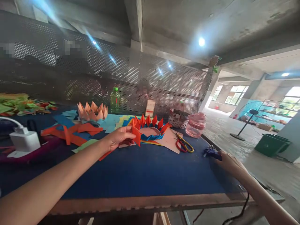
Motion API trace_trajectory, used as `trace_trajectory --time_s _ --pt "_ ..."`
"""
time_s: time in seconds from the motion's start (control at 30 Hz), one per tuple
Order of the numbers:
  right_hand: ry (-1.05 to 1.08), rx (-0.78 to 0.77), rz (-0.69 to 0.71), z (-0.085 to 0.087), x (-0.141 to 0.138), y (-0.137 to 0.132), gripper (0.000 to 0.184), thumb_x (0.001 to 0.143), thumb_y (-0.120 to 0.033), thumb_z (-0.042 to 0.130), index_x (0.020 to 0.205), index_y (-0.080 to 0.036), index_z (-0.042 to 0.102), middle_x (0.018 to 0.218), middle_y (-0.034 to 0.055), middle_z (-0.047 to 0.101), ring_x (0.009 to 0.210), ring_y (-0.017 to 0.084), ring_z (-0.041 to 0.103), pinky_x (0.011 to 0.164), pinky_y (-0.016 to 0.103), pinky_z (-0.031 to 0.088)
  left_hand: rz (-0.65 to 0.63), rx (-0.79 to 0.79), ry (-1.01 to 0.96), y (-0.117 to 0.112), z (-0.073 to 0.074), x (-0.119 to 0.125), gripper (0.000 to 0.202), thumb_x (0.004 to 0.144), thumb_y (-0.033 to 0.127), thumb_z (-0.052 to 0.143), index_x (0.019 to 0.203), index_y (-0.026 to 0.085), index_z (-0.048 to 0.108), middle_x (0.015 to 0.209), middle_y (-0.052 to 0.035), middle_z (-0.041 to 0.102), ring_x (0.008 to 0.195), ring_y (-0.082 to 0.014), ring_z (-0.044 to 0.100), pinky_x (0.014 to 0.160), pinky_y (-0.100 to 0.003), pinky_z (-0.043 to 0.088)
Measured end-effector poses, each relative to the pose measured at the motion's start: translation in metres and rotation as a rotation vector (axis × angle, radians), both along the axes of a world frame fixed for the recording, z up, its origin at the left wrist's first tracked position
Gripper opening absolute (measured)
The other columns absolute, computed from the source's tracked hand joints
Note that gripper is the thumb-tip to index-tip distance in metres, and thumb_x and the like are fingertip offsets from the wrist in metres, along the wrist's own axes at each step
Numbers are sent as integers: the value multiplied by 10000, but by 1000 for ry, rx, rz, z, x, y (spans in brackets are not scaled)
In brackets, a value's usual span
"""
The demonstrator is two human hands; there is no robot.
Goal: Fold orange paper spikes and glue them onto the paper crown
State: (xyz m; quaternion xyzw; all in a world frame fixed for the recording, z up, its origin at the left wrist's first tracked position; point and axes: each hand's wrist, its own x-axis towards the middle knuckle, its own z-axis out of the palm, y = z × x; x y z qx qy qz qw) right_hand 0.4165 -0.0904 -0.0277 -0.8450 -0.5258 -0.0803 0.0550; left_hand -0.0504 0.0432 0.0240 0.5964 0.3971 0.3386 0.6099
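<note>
Fingers of our left hand (123,136) curl closed on an orange folded point at the near edge of a paper crown (150,129), pinching it at about the crown's eight o'clock, with twelve o'clock straight ahead of us. The crown is a ring of orange spikes over a blue band. It lies flat near the middle of the blue-topped bench (140,175), on a pale pink paper sheet (170,140) and some yellow and blue paper strips.

Our right hand (231,164) rests well apart, at the crown's four o'clock, near the bench's right edge. Its fingers touch a small blue tool (212,152), but we cannot tell whether they are closed on it, and the tool's exact kind is hard to make out.

At the crown's three o'clock, just beside the sheet, lie scissors with red and yellow handles (184,143). Around two o'clock stand a woven basket (178,119) and a pink glass jar (195,124). A green plastic bottle (114,100) stands at eleven o'clock, and a peach paper crown (92,112) sits upright at ten o'clock. Orange and blue paper offcuts (70,132) spread out at nine o'clock, with a white charger (24,140) farther along.

Beyond the bench rises a perforated metal screen (105,72), with a blurred seated person (142,92) behind it. A black cord (236,212) hangs below the bench's near edge.
</note>
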Motion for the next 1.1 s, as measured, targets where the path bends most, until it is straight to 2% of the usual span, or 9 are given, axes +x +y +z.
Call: trace_trajectory --time_s 0.1,0.17,0.3,0.37,0.5,0.63,0.73,0.9,1.1 --pt "22 34 -108 11 -10 -1 383 809 -417 484 1047 -174 662 865 158 717 783 350 678 541 350 421 -1 -1 18 0 -1 0 362 663 340 758 938 154 613 680 -1 690 542 -95 601 543 -206 451" --pt "59 154 -107 22 -25 0 411 804 -423 485 1096 -182 644 770 122 705 696 316 659 516 329 393 13 -6 26 0 -1 1 378 675 391 744 933 152 606 671 -9 696 537 -106 610 538 -216 454" --pt "391 493 267 40 -81 13 477 768 -560 559 1011 -156 632 636 29 620 555 191 558 498 278 387 64 2 44 1 -2 2 376 655 408 744 893 156 600 650 -16 702 534 -127 622 523 -231 452" --pt "595 574 516 45 -120 23 472 770 -536 606 1047 -153 612 730 37 637 598 171 554 521 269 413 98 18 54 2 -1 2 360 636 394 751 862 158 601 658 -14 706 535 -134 624 518 -237 450" --pt "686 613 819 46 -196 47 287 797 -443 647 921 -185 624 835 47 637 740 180 582 662 280 469 190 76 79 9 -2 -3 304 599 356 765 764 151 614 613 6 684 510 -128 604 526 -248 455" --pt "821 521 998 36 -244 72 272 841 -405 617 997 -183 633 918 58 667 837 198 611 750 295 490 266 135 93 19 -3 -12 250 598 322 759 712 166 600 606 12 680 565 -155 643 583 -272 499" --pt "849 465 1048 23 -258 84 267 864 -384 589 1020 -172 629 933 61 667 851 197 600 757 292 488 289 148 102 24 -2 -17 195 631 292 731 684 170 588 614 0 689 569 -161 655 593 -284 517" --pt "774 387 1041 3 -256 78 227 886 -385 559 878 -164 610 819 36 627 738 165 545 672 272 446 291 147 109 25 2 -17 131 682 235 688 653 174 576 562 14 669 553 -157 661 607 -294 544" --pt "708 366 1040 2 -255 69 185 880 -350 567 796 -188 542 763 1 575 699 144 504 655 259 406 261 174 130 18 4 -13 141 696 252 699 669 168 589 620 -18 707 582 -163 678 578 -275 539"
